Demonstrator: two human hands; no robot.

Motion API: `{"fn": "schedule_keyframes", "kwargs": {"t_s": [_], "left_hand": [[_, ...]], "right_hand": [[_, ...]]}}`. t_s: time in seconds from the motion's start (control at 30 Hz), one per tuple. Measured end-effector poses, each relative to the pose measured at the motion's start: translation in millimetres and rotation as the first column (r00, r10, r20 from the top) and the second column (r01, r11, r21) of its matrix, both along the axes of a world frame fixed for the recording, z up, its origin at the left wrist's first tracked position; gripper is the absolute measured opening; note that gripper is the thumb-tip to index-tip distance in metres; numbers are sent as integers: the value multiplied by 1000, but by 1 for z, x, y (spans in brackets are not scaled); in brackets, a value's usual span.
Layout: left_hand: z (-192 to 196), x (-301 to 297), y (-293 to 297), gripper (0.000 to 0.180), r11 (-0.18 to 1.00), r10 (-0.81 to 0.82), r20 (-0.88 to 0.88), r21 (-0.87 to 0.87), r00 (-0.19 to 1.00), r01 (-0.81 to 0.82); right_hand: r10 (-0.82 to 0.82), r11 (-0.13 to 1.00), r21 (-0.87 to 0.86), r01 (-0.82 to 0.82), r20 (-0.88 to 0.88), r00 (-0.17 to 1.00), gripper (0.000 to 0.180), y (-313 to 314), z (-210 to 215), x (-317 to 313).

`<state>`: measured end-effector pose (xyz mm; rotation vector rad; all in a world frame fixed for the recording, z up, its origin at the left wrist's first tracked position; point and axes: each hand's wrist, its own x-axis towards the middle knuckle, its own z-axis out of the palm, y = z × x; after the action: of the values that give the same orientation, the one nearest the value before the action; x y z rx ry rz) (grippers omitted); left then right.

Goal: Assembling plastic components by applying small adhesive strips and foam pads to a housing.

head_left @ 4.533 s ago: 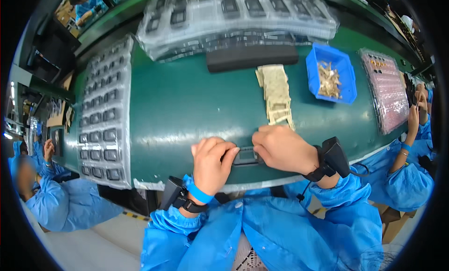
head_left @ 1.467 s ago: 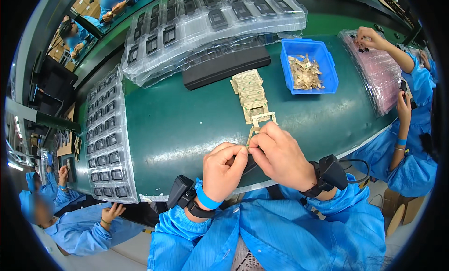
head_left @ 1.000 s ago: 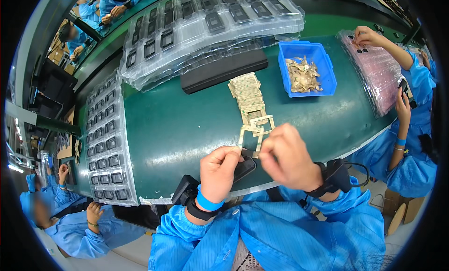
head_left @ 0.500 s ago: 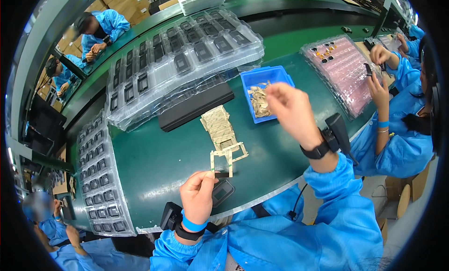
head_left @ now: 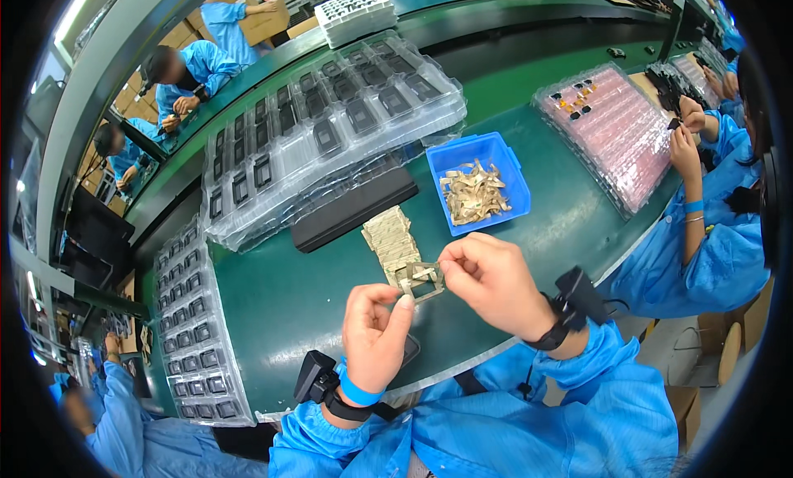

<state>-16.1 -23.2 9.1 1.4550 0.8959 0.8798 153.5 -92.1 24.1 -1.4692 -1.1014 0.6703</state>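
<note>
My left hand (head_left: 373, 333) and my right hand (head_left: 500, 284) meet over the green bench, fingers of both closed in a pinch. Between them is a thin beige frame-shaped adhesive piece (head_left: 428, 295), the left fingertips at its near left corner and the right ones at its right side. It overlaps the near end of a fanned stack of similar beige pieces (head_left: 391, 237), so its outline is partly hard to follow. A dark framed part (head_left: 410, 348) lies on the bench, mostly hidden by my left hand. Beyond my right hand stands a blue bin (head_left: 520, 199) of beige scraps (head_left: 475, 193).
A black slab (head_left: 355, 210) lies behind the stack, before piled clear trays (head_left: 330, 131) of black frames. Another clear tray (head_left: 194, 329) stands at left. Pink bubble-lined sheets (head_left: 607, 139) lie at right, near a co-worker's hands (head_left: 690, 144). Other people sit across the line.
My right hand has come from above the blue bin to the beige frame beside my left hand. The frame has shifted toward the stack's end. The whole view has tilted slightly.
</note>
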Motion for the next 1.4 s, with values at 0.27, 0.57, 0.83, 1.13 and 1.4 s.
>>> {"fn": "schedule_keyframes", "kwargs": {"t_s": [0.27,0.57,0.83,1.13,1.4], "left_hand": [[22,26,8,9,969,-237,-83,53,968,242],[19,45,11,8,949,-256,-98,165,962,269],[14,70,32,9,902,-190,-229,344,955,261],[-9,131,78,19,851,-109,-240,479,965,215],[-1,129,76,43,884,-170,-217,398,961,246]], "right_hand": [[-320,909,416,5,693,646,23,-7,-8,-8],[-323,912,407,54,629,707,19,-12,-12,3],[-505,849,367,381,349,789,7,-24,3,38],[-573,808,330,487,252,780,4,-40,6,50],[-571,813,319,488,272,774,7,-40,3,46]]}}
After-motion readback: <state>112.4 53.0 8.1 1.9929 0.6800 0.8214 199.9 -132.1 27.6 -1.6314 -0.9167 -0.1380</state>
